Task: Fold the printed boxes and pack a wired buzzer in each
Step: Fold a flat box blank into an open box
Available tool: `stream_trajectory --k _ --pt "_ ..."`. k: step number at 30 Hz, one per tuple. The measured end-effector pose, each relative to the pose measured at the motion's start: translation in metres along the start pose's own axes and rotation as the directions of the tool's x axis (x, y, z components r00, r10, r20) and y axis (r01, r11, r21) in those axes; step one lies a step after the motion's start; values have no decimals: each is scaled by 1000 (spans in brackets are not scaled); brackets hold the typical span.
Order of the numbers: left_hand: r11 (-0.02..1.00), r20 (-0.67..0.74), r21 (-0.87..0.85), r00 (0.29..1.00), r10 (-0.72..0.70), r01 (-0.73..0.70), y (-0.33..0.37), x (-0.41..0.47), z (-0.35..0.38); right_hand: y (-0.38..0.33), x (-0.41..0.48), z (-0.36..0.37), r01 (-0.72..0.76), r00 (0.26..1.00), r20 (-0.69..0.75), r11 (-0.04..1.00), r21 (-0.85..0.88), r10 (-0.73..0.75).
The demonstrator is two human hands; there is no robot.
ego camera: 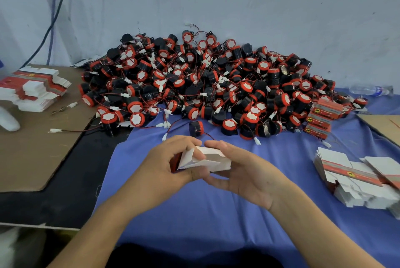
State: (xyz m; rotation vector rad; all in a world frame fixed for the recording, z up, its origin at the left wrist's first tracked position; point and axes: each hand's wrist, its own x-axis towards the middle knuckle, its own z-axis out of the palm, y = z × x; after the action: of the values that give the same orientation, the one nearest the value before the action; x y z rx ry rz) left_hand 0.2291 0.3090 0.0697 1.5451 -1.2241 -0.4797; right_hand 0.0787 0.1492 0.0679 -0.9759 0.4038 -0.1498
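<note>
Both my hands hold one small printed box (pixel 213 159) above the blue cloth, its white inside and loose flaps facing me. My left hand (pixel 164 166) grips its left, red-printed end. My right hand (pixel 242 172) cradles the right end, thumb on top and fingers beneath. A big heap of black and red wired buzzers (pixel 205 81) fills the table behind, and a single buzzer (pixel 196 128) lies just beyond my fingers. Flat unfolded boxes lie in a stack at the right (pixel 355 179) and another at the far left (pixel 36 88). Three folded boxes (pixel 322 116) sit at the heap's right edge.
A blue cloth (pixel 216 213) covers the table's middle. Brown cardboard (pixel 36 153) lies at the left, and another piece (pixel 383 125) at the right edge. A plastic bottle (pixel 370 90) lies by the wall at the far right. Cables (pixel 54 14) hang down the wall at the left.
</note>
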Motion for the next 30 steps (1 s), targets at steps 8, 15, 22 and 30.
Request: stream_trajectory --k 8,15,22,30 --pt "995 -46 -91 998 -46 41 3 -3 -12 5 -3 -2 52 994 104 979 -198 -32" --pt "998 25 53 999 29 -30 -4 -4 -16 4 -2 6 63 998 -25 994 -86 -65" --pt "999 -23 -12 999 49 -49 -10 -5 -6 7 3 20 73 976 -174 949 -307 -131" --pt "976 -11 -191 995 101 -101 -10 -10 0 4 -3 25 60 962 -208 885 -462 -174"
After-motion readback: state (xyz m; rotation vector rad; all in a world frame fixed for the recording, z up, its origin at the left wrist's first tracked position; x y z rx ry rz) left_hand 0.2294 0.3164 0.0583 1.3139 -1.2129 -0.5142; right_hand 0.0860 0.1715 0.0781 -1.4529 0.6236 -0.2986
